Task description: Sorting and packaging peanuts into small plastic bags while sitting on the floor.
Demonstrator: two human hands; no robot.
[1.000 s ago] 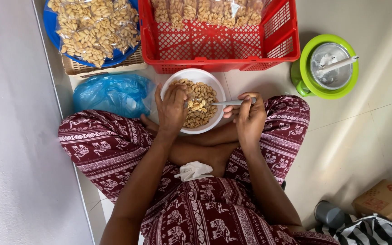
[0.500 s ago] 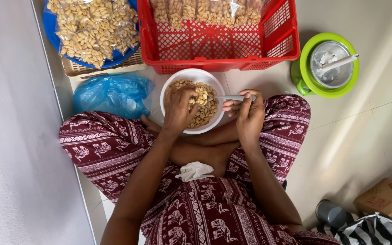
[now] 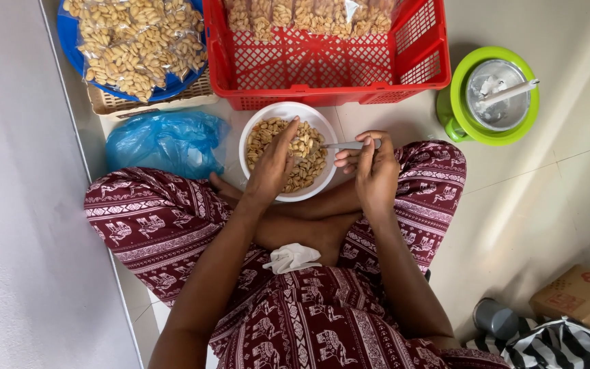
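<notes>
Lap: patterned maroon trousers (image 3: 172, 232), legs crossed on the floor (image 3: 548, 184); a crumpled white tissue (image 3: 293, 257) lies in the fold just in front of the ankles.
Corner: at the lower right, a striped black-and-white cloth (image 3: 561, 345), a grey cup (image 3: 494, 318) and a cardboard box (image 3: 582, 297) sit close together.
Left hand: the left hand (image 3: 271, 171) reaches over the near rim of the bowl, fingers (image 3: 288, 133) extended and held close, tips down among the nuts — whether they pinch any I cannot tell.
Right hand: the right hand (image 3: 373, 171) hovers just right of the bowl, fingers curled around the handle of a metal spoon (image 3: 339, 145), thumb on top.
Spoon: lies level, its tip over the nuts at the bowl's right edge.
Bowl: white bowl (image 3: 288, 160) on the floor between the knees, about half full of shelled peanuts (image 3: 305, 171).
Blue bag: a crumpled blue plastic bag (image 3: 165, 142) sits on the floor left of the bowl, touching the left knee.
Green pot: a round green container (image 3: 489, 96) stands well to the right, with a metal insert and a white utensil resting across it.
Crate: a red plastic crate (image 3: 322, 65) stands just beyond the bowl — packets of nuts are lined along its far side.
Tray: at the far left, a blue tray (image 3: 76, 48) on a woven basket (image 3: 151, 101) carries clear bags of peanuts (image 3: 134, 41).
</notes>
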